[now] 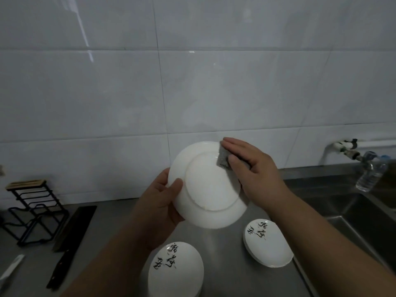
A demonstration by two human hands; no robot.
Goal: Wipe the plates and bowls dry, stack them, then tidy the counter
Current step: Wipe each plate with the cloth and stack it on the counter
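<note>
The white plate (209, 185) is being held up above the steel counter (227, 249), tilted with its underside and foot ring facing the camera. The left hand (159, 202) is gripping its left rim, thumb lying across the back. The right hand (250, 166) is pinching a grey cloth (222, 158) over the upper right rim, thumb pressing it onto the underside while the fingers are reaching over the edge. The two hands are sitting apart, on opposite sides of the plate.

Below, two stacks of white dishes are resting on the counter, each top dish bearing black brush characters: the near stack (175, 269) under the left forearm, the right stack (267, 243) just beside the sink (353, 211). A water bottle (370, 172) is standing behind the sink under a wall tap (342, 146). At far left a black wire rack (34, 209) is standing near the tiled wall (192, 82), with a dark cleaver (75, 228) lying beside it.
</note>
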